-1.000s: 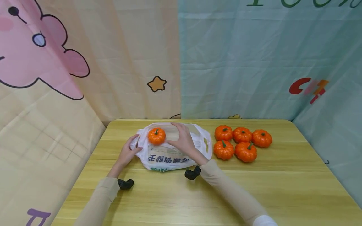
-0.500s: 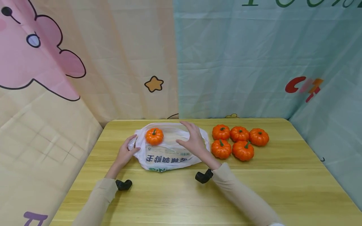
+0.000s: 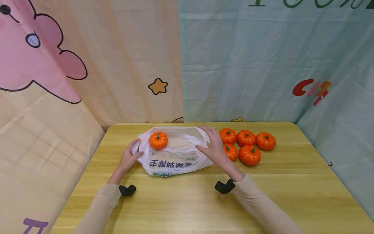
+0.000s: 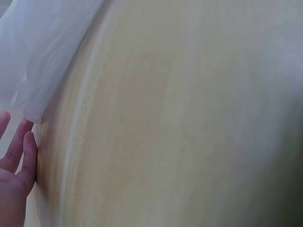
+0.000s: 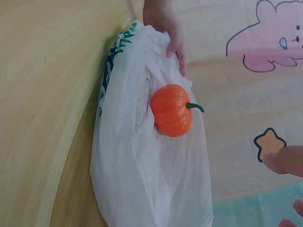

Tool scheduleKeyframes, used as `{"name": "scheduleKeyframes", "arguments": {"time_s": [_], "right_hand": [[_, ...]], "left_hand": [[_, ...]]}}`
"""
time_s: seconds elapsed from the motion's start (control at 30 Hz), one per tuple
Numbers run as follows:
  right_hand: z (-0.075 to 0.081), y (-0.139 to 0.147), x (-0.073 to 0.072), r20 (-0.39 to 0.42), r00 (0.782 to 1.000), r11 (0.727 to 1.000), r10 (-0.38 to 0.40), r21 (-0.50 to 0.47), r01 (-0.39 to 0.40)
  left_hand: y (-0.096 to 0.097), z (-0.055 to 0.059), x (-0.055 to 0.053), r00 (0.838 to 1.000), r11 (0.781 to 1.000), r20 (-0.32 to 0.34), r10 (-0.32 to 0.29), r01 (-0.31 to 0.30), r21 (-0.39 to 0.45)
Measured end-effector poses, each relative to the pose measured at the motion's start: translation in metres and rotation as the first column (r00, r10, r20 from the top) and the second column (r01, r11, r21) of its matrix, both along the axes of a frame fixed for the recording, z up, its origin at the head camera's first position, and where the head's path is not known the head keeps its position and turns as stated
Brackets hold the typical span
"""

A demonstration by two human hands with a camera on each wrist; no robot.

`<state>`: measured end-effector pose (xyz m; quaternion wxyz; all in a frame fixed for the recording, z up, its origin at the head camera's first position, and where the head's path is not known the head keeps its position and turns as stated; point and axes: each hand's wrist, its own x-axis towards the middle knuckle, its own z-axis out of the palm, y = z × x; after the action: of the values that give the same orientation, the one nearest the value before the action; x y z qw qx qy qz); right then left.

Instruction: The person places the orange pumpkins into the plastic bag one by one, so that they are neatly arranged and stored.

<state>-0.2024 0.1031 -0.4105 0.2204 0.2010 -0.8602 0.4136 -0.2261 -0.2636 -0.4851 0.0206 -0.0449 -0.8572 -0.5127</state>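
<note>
A white plastic bag (image 3: pixel 178 170) with dark printed characters lies on the table, its mouth spread. One small orange pumpkin (image 3: pixel 158 140) with a green stem sits in the left part of that mouth. My left hand (image 3: pixel 128 158) is at the bag's left handle, thumb and fingers apart; in the left wrist view its fingers (image 4: pixel 29 151) reach the edge of the plastic. Over the bag's right end is my right hand (image 3: pixel 217 150), thumb and fingers spread with nothing between them. The right wrist view shows the pumpkin (image 5: pixel 171 112) amid the bag's folds (image 5: pixel 142 179).
Several more orange pumpkins (image 3: pixel 249 155) stand grouped in two rows to the right of the bag, one partly behind my right hand. The wooden table (image 3: pixel 181 201) ends at printed curtains (image 3: pixel 131 65) at the back and sides. A black wrist device (image 3: pixel 225 187) sits at each cuff.
My right hand has drawn back rightward from the bag's middle to its right end, its fingers still spread. The left hand stays at the left handle. The view has shifted slightly.
</note>
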Motion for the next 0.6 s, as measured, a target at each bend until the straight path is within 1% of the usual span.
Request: {"name": "scheduleKeyframes", "arguments": {"time_s": [0.1, 0.3, 0.43, 0.6], "right_hand": [[0.002, 0.01, 0.005, 0.006, 1.0, 1.0, -0.01, 0.0, 0.01], [0.003, 0.032, 0.015, -0.006, 0.999, 0.999, -0.04, 0.003, 0.04], [0.002, 0.044, 0.02, -0.013, 0.998, 0.998, -0.066, 0.0, 0.066], [-0.001, 0.057, 0.026, -0.016, 0.997, 0.997, -0.079, -0.022, 0.079]], "left_hand": [[-0.001, -0.001, -0.001, 1.0, 1.0, 0.004, -0.002, 0.002, -0.007], [-0.001, -0.002, -0.002, 1.0, 1.0, 0.0, -0.001, 0.001, 0.0], [0.0, -0.001, -0.001, 1.0, 1.0, 0.004, 0.003, -0.003, 0.004], [-0.001, 0.0, 0.0, 1.0, 1.0, -0.002, 0.002, -0.002, -0.001]]}}
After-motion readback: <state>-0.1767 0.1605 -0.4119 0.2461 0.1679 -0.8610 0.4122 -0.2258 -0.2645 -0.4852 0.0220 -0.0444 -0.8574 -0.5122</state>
